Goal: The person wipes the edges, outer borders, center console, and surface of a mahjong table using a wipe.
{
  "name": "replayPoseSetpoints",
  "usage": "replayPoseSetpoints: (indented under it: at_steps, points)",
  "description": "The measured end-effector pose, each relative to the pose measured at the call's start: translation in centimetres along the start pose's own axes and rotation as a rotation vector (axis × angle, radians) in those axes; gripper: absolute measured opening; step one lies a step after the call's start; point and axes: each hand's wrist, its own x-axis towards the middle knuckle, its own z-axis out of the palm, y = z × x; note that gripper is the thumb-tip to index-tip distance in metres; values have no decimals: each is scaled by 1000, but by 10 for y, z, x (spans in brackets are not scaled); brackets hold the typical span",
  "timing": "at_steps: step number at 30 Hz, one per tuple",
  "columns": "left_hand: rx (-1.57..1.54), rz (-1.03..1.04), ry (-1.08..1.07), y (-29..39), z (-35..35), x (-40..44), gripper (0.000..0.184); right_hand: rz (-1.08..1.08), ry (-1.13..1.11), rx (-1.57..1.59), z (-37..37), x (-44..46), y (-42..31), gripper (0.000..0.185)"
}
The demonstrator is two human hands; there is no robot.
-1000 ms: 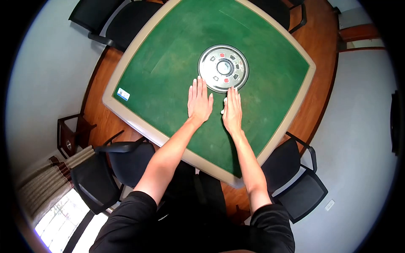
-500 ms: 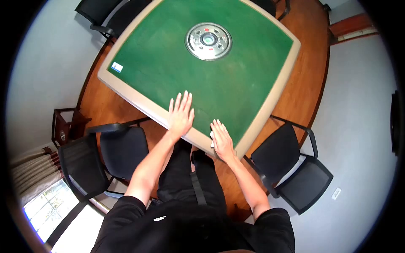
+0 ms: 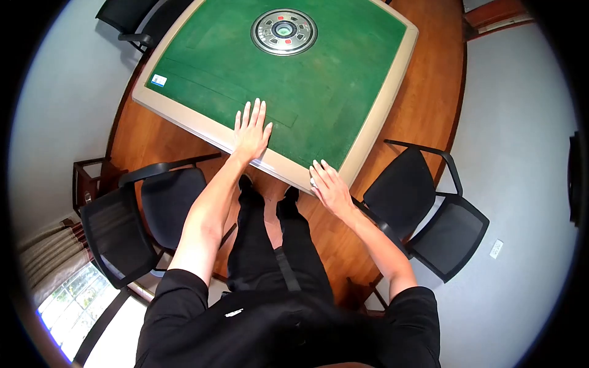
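Observation:
The mahjong table (image 3: pixel 350 80) has a green felt top, a beige rim and a round silver control panel (image 3: pixel 284 32) at its middle. My left hand (image 3: pixel 251 136) lies flat, fingers spread, across the near rim and the felt. Near the closest corner, my right hand (image 3: pixel 331 189) reaches over the rim with its fingertips on the felt edge. A small white crumpled thing (image 3: pixel 313 183) shows at the thumb side of that hand, pinned under it; its kind is mostly hidden. A white and blue sticker (image 3: pixel 159 80) is on the felt at the left.
Black mesh chairs stand to my left (image 3: pixel 175 205) and right (image 3: pixel 408 190), close to the table. Another black chair (image 3: pixel 138 34) is at the far left. A small brown wooden stand (image 3: pixel 92 178) is by the left wall. Wooden floor (image 3: pixel 429 104) surrounds the table.
The table sits farther up and left in view, with more floor before my legs. My right hand has slid back from the felt to the rim; my left stays spread on the table.

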Motion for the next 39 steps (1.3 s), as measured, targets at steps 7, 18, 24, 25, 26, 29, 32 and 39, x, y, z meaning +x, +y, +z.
replayPoseSetpoints:
  at_steps: [7, 18, 24, 25, 26, 29, 32, 39]
  points:
    - [-47, 155, 72, -14, -7, -19, 71, 134, 143, -199, 40, 30, -32, 74]
    - [-58, 15, 44, -124, -47, -70, 67, -4, 111, -176, 125, 196, -160, 73]
    - [-88, -69, 23, -176, -55, -62, 67, 35, 81, -64, 117, 226, -153, 73]
    - [-102, -54, 38, -179, -54, -63, 68, 13, 48, -97, 112, 220, -148, 73]
    - [-116, -38, 47, -179, -52, -66, 69, -5, 12, -128, 105, 210, -144, 73]
    - [-152, -99, 49, -162, -44, -73, 71, -3, -15, -187, 89, 175, -114, 74]
    - [-166, -88, 38, -128, -44, -89, 73, 66, -25, -200, 72, 129, -91, 75]
    - [-297, -181, 43, -57, -41, -129, 77, 27, -127, -212, 45, 81, -64, 77]
